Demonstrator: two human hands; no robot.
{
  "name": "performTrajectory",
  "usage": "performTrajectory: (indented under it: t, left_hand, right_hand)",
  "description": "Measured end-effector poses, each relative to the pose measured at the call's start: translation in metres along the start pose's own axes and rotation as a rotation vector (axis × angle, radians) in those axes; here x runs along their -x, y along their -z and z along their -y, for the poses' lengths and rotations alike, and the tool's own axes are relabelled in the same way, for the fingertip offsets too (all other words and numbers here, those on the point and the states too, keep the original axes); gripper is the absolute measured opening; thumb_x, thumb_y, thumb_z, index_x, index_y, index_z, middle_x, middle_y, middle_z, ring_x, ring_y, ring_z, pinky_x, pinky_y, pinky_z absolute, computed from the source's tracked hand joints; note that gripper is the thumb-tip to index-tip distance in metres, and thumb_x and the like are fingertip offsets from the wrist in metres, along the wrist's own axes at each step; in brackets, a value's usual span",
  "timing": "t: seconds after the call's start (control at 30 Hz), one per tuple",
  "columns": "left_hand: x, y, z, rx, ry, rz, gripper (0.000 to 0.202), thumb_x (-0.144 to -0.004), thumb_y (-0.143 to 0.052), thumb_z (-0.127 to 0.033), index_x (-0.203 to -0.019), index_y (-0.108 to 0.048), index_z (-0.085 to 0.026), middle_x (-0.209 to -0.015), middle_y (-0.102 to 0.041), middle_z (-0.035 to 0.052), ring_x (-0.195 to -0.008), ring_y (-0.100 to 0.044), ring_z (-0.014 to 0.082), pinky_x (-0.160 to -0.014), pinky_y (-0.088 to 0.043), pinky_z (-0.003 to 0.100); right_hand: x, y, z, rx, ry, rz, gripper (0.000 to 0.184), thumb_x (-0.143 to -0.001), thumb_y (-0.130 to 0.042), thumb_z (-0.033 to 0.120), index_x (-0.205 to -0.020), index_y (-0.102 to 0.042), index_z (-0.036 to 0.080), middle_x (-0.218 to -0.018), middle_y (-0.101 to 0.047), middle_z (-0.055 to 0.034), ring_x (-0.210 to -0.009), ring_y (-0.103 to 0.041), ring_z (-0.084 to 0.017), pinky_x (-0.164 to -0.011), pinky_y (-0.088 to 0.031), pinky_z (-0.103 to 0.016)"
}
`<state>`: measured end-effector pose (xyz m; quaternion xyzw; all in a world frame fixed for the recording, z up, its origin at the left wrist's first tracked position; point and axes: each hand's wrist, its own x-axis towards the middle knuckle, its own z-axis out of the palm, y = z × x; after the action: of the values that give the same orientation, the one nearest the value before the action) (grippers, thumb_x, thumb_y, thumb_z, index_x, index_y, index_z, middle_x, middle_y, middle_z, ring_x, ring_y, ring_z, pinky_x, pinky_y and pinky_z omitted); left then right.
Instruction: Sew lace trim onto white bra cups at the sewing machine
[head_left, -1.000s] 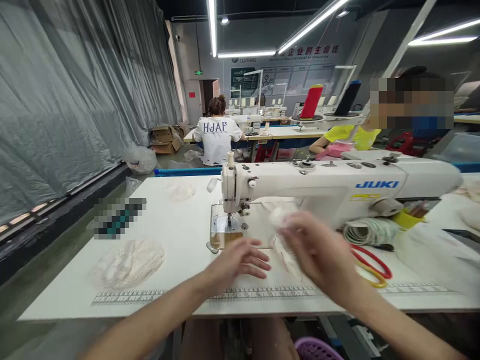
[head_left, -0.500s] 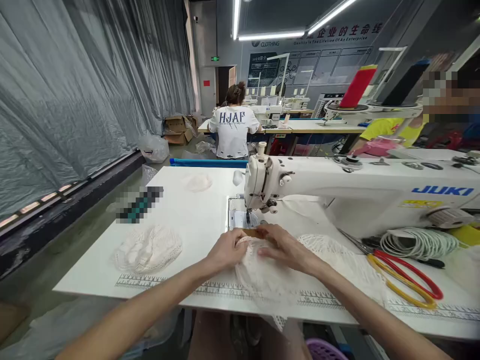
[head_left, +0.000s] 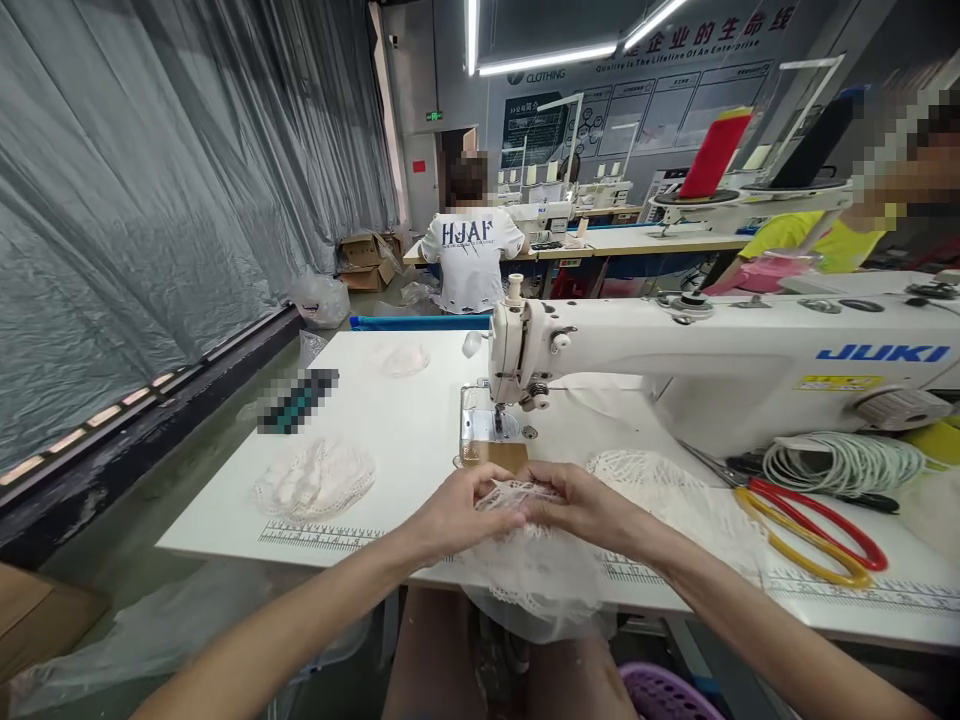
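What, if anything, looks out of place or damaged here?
Nothing obviously damaged or spilled. Slightly untidy, perhaps: metal scissors with red and yellow handles lie slantwise beside cream lace fabric. The sheer white lace gathered in the left hand and right hand looks normal.

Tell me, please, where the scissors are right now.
In the head view, the scissors lie on the table's right side, in front of the coiled cord and the sewing machine.
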<state>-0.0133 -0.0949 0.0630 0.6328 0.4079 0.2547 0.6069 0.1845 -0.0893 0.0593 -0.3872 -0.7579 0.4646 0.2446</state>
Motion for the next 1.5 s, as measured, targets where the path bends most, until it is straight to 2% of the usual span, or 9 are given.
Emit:
performTrajectory:
  t: [0.17, 0.27, 0.57, 0.8, 0.9, 1.03, 1.27, 1.4, 1.5]
  left_hand:
    - [-0.001, -0.008, 0.007, 0.016, 0.034, -0.04, 0.022, -0.069, -0.067, -0.032, -0.074, -0.061, -0.011, -0.07, -0.057, 0.0017, -0.064, -0.05, 0.0118, -0.059, -0.038, 0.023]
    - [0.007, -0.006, 0.015, 0.05, 0.055, -0.052, 0.026, -0.066, -0.069, -0.034, -0.067, -0.057, -0.011, -0.062, -0.051, -0.0013, -0.057, -0.045, 0.0093, -0.054, -0.034, 0.021]
    - [0.025, -0.01, 0.03, 0.193, 0.133, -0.122, 0.04, -0.055, -0.078, -0.039, -0.076, -0.057, -0.012, -0.069, -0.056, -0.0002, -0.062, -0.053, 0.0135, -0.057, -0.042, 0.024]
    - [0.042, -0.009, 0.035, 0.047, 0.083, -0.036, 0.037, -0.078, -0.056, -0.048, -0.071, -0.055, -0.012, -0.06, -0.047, -0.0028, -0.054, -0.042, 0.0081, -0.049, -0.031, 0.019]
    - [0.045, -0.004, 0.028, -0.015, 0.061, 0.055, 0.031, -0.078, -0.058, -0.043, -0.083, -0.06, -0.012, -0.069, -0.056, 0.0001, -0.063, -0.05, 0.0107, -0.056, -0.036, 0.02]
    - [0.038, -0.001, 0.018, -0.038, 0.053, 0.01, 0.034, -0.071, -0.066, -0.034, -0.098, -0.061, -0.014, -0.069, -0.059, 0.0004, -0.064, -0.054, 0.0124, -0.058, -0.04, 0.022]
    - [0.023, 0.003, 0.009, -0.042, 0.023, -0.008, 0.017, -0.074, -0.06, -0.028, -0.077, -0.062, -0.011, -0.058, -0.056, 0.0001, -0.053, -0.048, 0.0096, -0.053, -0.037, 0.021]
    - [0.008, 0.013, 0.004, -0.158, 0.027, 0.005, 0.015, -0.075, -0.058, -0.026, -0.076, -0.063, -0.012, -0.054, -0.051, -0.0025, -0.05, -0.042, 0.0081, -0.05, -0.034, 0.02]
    - [-0.017, 0.022, 0.005, -0.329, -0.006, -0.037, 0.015, -0.076, -0.055, -0.027, -0.073, -0.062, -0.014, -0.054, -0.049, -0.0034, -0.05, -0.041, 0.0082, -0.049, -0.033, 0.02]
  right_hand:
    - [0.017, -0.005, 0.004, 0.158, 0.025, -0.07, 0.021, -0.09, -0.048, 0.035, -0.105, -0.042, 0.022, -0.064, -0.053, 0.0054, -0.055, -0.041, -0.011, -0.052, -0.032, -0.022]
    - [0.019, -0.013, 0.007, 0.254, 0.065, -0.094, 0.02, -0.088, -0.052, 0.037, -0.099, -0.045, 0.022, -0.071, -0.055, 0.003, -0.063, -0.046, -0.012, -0.058, -0.035, -0.024]
    - [0.016, -0.031, 0.003, 0.259, 0.013, -0.067, 0.033, -0.091, -0.041, 0.042, -0.069, -0.048, 0.018, -0.061, -0.048, 0.0016, -0.056, -0.04, -0.011, -0.05, -0.03, -0.024]
    - [0.019, -0.039, 0.001, 0.025, -0.042, -0.066, 0.03, -0.084, -0.048, 0.038, -0.063, -0.041, 0.019, -0.058, -0.037, 0.0044, -0.055, -0.034, -0.01, -0.05, -0.028, -0.023]
    - [0.017, -0.041, 0.005, 0.015, -0.025, -0.064, 0.026, -0.082, -0.05, 0.032, -0.063, -0.04, 0.019, -0.059, -0.037, 0.0045, -0.055, -0.034, -0.01, -0.051, -0.028, -0.023]
    - [0.015, -0.041, 0.012, 0.043, -0.006, -0.068, 0.02, -0.079, -0.052, 0.028, -0.064, -0.043, 0.018, -0.06, -0.043, 0.0035, -0.057, -0.039, -0.011, -0.052, -0.032, -0.023]
    - [0.015, -0.028, 0.013, 0.066, -0.012, -0.092, 0.018, -0.082, -0.055, 0.034, -0.089, -0.054, 0.018, -0.072, -0.053, 0.0008, -0.066, -0.047, -0.013, -0.06, -0.038, -0.025]
    - [0.009, -0.014, 0.004, 0.089, -0.096, -0.045, 0.028, -0.086, -0.049, 0.041, -0.077, -0.058, 0.016, -0.065, -0.051, 0.0008, -0.059, -0.045, -0.012, -0.053, -0.035, -0.023]
    - [-0.005, -0.004, -0.01, 0.303, -0.08, -0.134, 0.029, -0.089, -0.044, 0.037, -0.073, -0.056, 0.017, -0.061, -0.053, 0.0006, -0.055, -0.046, -0.012, -0.049, -0.033, -0.022]
